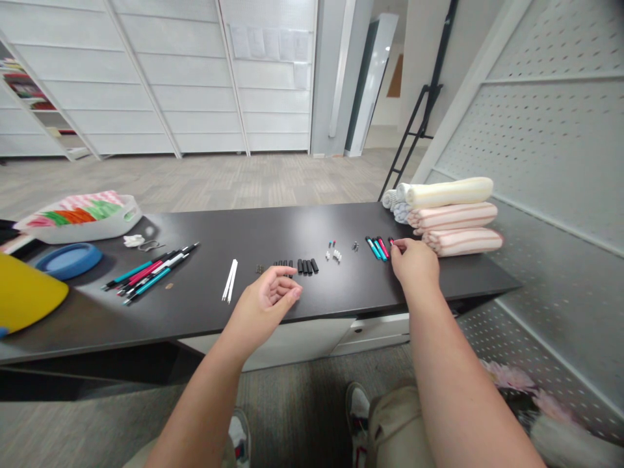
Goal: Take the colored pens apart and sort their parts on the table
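Note:
Near the right end of the dark table (205, 286), my right hand (414, 263) is closed, fingertips pinching a dark-tipped pen barrel mostly hidden by the hand. Beside it lies a row of turquoise barrels (375, 248) and red barrels (383, 248). My left hand (268, 296) hovers at the front edge with fingers loosely curled and apart, nothing visible in it. Just behind it are short black grips (307, 266), some partly covered by its fingers. Small white parts (337, 256), tiny coloured pieces (332, 244) and small metal clips (355, 246) lie between the hands.
White refills (229, 281) and tiny springs (260, 268) lie left of my left hand. Farther left are several assembled pens (151, 273), a blue dish (71, 260), a yellow object (29, 292) and a white basket (131, 214). Rolled towels (458, 214) stack beyond my right hand.

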A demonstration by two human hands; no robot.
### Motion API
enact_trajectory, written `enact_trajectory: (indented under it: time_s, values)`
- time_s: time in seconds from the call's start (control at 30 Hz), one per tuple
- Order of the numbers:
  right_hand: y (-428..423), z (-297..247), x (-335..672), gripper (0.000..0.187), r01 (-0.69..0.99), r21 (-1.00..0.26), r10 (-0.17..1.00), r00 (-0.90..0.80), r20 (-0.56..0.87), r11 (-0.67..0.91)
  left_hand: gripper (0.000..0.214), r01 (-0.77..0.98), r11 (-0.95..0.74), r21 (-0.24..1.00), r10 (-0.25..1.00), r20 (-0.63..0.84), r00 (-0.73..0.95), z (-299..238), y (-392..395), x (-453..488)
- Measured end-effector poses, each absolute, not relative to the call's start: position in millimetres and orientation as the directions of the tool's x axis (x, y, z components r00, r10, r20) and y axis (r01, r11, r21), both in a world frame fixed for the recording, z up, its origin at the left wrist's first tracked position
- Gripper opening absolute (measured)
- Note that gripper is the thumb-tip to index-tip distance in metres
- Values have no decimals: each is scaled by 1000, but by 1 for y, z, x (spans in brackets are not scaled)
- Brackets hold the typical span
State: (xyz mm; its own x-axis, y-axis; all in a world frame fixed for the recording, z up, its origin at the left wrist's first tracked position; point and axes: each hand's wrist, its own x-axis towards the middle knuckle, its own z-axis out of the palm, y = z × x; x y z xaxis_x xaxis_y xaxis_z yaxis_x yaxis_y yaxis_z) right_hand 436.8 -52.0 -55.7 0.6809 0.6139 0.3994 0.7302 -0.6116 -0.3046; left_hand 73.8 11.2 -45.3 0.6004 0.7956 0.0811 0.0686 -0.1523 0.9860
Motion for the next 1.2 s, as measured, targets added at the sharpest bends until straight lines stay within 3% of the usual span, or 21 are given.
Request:
enact_trajectory:
  time_s: [0.47, 0.63, 0.77, 0.9, 0.97, 1.07, 1.13, 1.2]
  values:
    - [-55, -52, 432, 33, 733, -444, 639, 674, 371, -515, 34, 55, -152, 987, 796, 89, 599, -40, 7, 74]
    - [-56, -47, 426, 35, 770, -432, 585, 638, 502, -469, 27, 4, -160, 987, 788, 126, 603, -29, 4, 67]
    - [-57, -34, 405, 32, 839, -409, 545, 544, 639, -358, 28, 61, -241, 969, 868, 187, 459, -13, 10, 51]
    - [-55, -26, 370, 27, 891, -403, 523, 450, 724, -208, 37, 169, -304, 937, 946, 276, 171, -4, 31, 18]
    - [-53, -26, 352, 24, 913, -386, 526, 396, 753, -135, 37, 376, -325, 868, 938, 345, 14, -4, 44, -7]
    - [-48, -29, 332, 21, 934, -354, 566, 321, 759, -56, 29, 828, -213, 519, 880, 470, -68, -10, 63, -47]
    - [-46, -31, 325, 19, 942, -335, 601, 277, 750, -17, 33, 948, -162, 275, 860, 510, 0, -16, 72, -70]
    - [-45, -32, 322, 18, 945, -327, 615, 253, 747, 7, 36, 985, -79, 151, 870, 493, -6, -24, 77, -86]
